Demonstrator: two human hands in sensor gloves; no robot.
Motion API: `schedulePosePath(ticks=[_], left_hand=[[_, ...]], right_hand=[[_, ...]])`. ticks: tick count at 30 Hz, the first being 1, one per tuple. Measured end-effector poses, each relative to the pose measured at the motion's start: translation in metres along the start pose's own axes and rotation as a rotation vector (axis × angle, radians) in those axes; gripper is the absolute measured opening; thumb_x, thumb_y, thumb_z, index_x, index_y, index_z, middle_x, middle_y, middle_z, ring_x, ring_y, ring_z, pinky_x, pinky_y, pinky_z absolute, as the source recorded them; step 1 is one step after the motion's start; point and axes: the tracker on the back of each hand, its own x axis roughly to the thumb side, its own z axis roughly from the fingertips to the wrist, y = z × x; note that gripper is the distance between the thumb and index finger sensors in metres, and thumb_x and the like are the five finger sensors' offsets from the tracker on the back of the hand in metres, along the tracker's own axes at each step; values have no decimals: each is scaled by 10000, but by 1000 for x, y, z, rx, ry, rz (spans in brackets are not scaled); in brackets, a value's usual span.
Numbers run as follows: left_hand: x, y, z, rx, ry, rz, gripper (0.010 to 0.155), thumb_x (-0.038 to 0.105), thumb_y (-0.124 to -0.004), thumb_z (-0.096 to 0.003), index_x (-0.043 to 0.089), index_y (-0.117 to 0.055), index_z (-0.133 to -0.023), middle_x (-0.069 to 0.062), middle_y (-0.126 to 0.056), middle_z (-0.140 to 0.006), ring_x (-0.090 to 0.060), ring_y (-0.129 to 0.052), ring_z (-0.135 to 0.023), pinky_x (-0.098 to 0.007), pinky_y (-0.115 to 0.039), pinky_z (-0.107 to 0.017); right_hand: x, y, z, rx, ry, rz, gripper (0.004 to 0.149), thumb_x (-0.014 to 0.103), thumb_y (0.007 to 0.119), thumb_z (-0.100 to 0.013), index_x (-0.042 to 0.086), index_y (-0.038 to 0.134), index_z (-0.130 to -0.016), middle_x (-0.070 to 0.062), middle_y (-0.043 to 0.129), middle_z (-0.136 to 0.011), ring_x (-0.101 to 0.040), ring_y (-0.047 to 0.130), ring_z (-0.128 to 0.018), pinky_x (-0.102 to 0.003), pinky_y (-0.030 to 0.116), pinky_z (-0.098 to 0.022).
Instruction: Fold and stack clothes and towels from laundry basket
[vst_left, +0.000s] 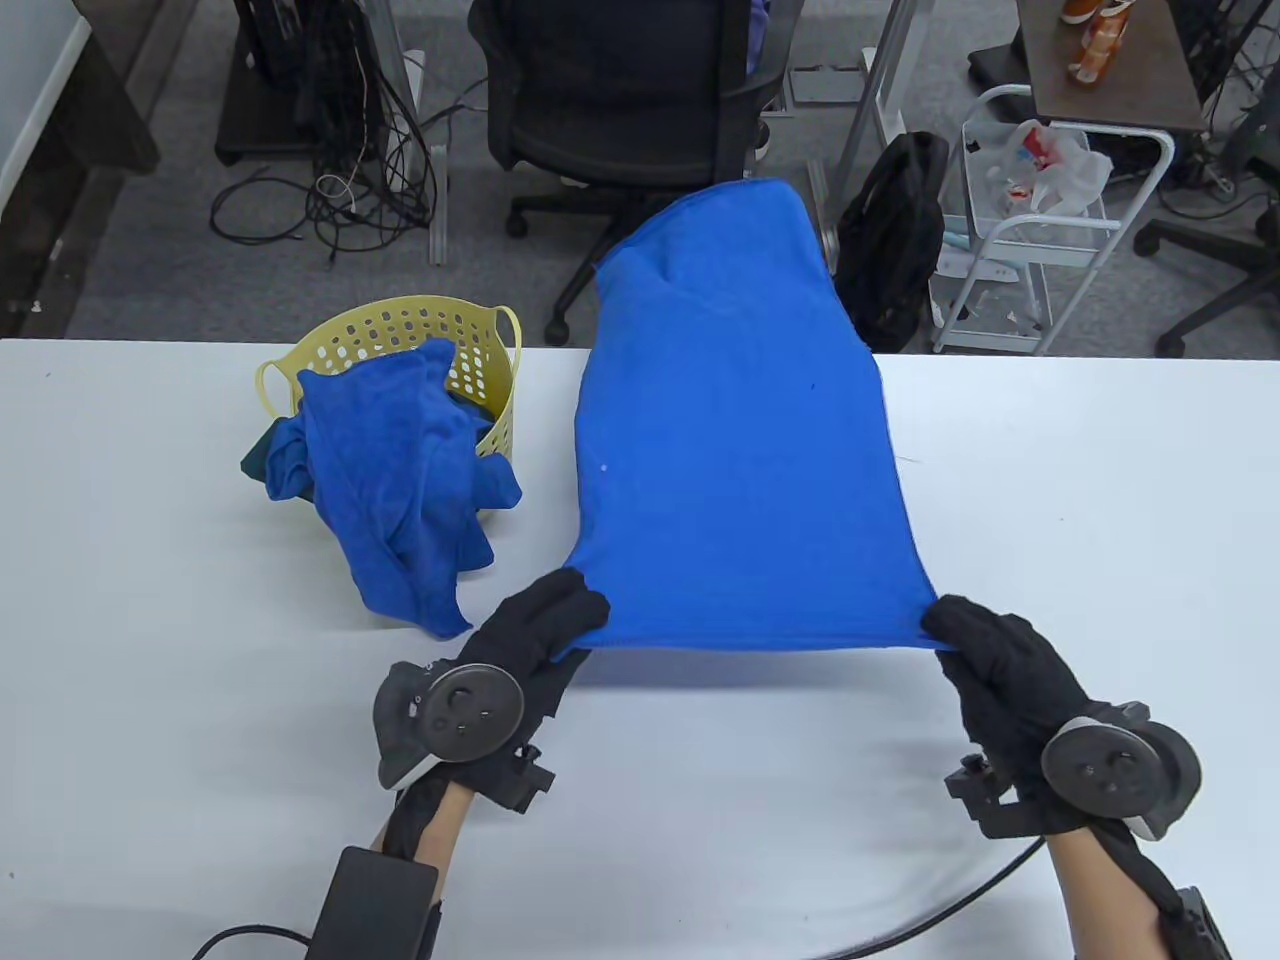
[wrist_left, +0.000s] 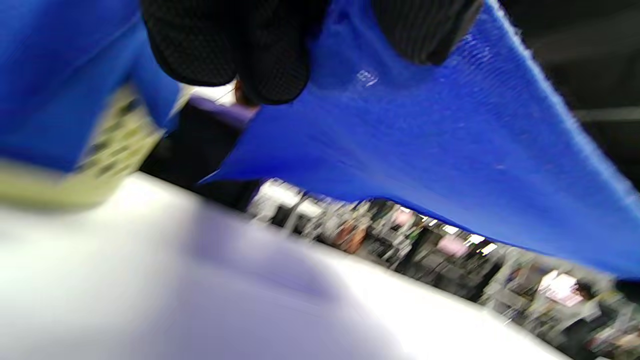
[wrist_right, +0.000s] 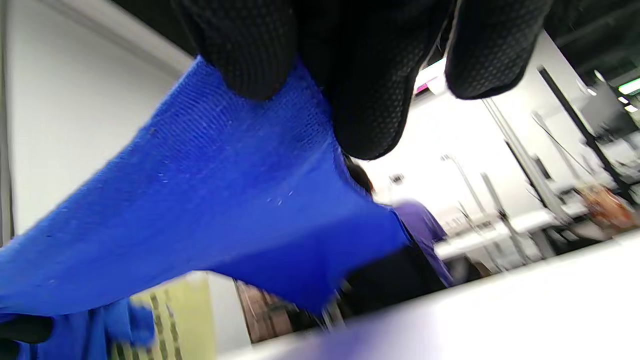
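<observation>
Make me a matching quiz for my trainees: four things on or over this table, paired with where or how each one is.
Things:
1. spread towel
2. basket
3. crumpled towel
4. left hand

States:
A. tipped over on the table
B. spilling out of the basket
C. pinching a near corner
D. stretched in the air between two hands

Pairs: 1-D, 2-A, 3-B, 4-C

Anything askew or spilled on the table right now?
Yes: the yellow laundry basket lies tipped on its side, with crumpled blue towels spilling onto the white table. The blue towel stretched between the left hand and right hand looks fine.
</observation>
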Motion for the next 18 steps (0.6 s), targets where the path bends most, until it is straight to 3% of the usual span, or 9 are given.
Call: schedulePosePath(ticks=[4,6,12,18], left_hand=[[-11,-25,21,-87,58,-14,454,440,-792,-543,367,-776,-991,-13,-828,-1062,-267,-936,-884,-449,-844,-633],[-17,-29,28,-73,79,12,453,437,-808,-538,360,-788,-984,-21,-851,-1033,-248,-953,-835,-419,-858,-596],[-26,-26,35,-92,92,11,452,451,-865,-480,370,-839,-924,83,-987,-830,-125,-1052,-617,-311,-920,-454],[-32,-23,35,-89,106,90,444,447,-908,-447,391,-860,-885,85,-1011,-800,-90,-1074,-546,-272,-930,-392]], right_hand=[[-13,17,15,97,61,-48,406,239,790,-560,198,784,-964,-69,912,-893,-293,938,-760,-647,681,-636],[-16,20,19,122,80,-15,425,256,812,-545,181,784,-963,-72,929,-859,-274,956,-722,-629,700,-628],[-20,26,21,147,127,6,396,286,876,-492,200,844,-877,-42,969,-782,-249,971,-683,-624,712,-616],[-27,27,26,179,177,-65,380,282,883,-487,203,850,-857,-37,950,-797,-281,936,-725,-623,707,-618]])
